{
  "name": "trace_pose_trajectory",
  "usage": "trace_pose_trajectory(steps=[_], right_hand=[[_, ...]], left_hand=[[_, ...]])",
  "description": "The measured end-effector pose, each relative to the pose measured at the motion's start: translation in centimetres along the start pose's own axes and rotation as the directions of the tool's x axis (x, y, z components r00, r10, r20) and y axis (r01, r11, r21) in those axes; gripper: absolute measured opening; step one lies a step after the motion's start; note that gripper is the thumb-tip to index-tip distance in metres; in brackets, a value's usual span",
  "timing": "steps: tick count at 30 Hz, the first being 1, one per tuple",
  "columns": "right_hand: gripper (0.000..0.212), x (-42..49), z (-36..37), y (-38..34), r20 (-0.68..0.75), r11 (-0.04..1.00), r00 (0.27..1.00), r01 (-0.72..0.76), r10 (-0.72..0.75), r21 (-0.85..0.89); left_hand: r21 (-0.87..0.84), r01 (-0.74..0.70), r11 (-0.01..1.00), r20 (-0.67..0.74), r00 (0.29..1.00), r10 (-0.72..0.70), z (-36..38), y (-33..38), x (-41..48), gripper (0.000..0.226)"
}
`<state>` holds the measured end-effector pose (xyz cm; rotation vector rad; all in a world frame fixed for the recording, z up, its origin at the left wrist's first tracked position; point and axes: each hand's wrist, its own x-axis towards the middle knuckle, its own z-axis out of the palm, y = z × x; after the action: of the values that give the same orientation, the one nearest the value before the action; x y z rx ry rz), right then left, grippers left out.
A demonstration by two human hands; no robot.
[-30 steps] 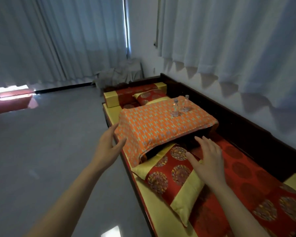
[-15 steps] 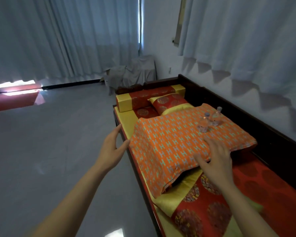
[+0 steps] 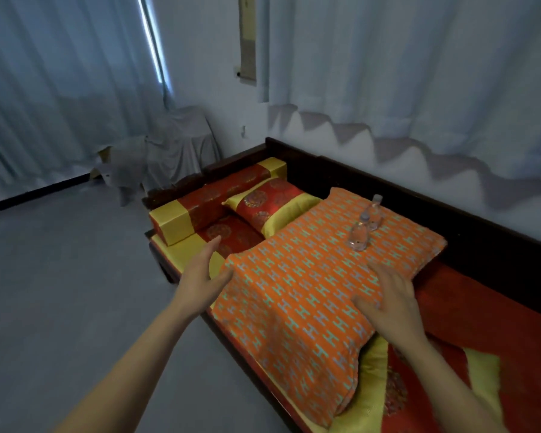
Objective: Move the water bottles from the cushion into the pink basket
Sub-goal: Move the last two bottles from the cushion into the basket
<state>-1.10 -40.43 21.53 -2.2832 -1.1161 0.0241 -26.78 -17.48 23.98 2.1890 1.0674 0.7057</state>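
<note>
Both hands' grip stays empty; bottles (image 3: 358, 235) seemingly nearer.

Two clear bottles (image 3: 365, 227) upright on orange cushion (image 3: 297, 295)

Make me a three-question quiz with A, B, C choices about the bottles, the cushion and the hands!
1. Where do the bottles stand?
A. on the floor
B. on the orange cushion
C. in a basket

2. How many bottles are there?
A. two
B. four
C. five

3. What is the right hand doing?
A. squeezing a bottle
B. hanging open over the cushion
C. making a fist

Answers: B, both stand upright near the cushion's far edge; A, only two clear bottles show; B, its fingers are spread, its grip empty, like the left hand.
</note>
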Motion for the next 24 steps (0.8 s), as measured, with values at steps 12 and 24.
trace_pose_trajectory(steps=[12, 24], right_hand=[[0.077, 13.0, 7.2, 2.9, -0.082, 0.976, 0.974, -0.216, 0.213, -0.03], [0.082, 23.9, 13.3, 6.6, -0.027, 0.896, 0.898, -0.441, 0.44, -0.059]], left_hand=[[-0.064, -0.105, 0.992, 0.23, 0.966, 0.117, 6.7, -3.1, 19.2, 0.071], [-0.103, -0.153, 0.983, 0.51, 0.84, 0.184, 17.2, -5.6, 34.4, 0.07]])
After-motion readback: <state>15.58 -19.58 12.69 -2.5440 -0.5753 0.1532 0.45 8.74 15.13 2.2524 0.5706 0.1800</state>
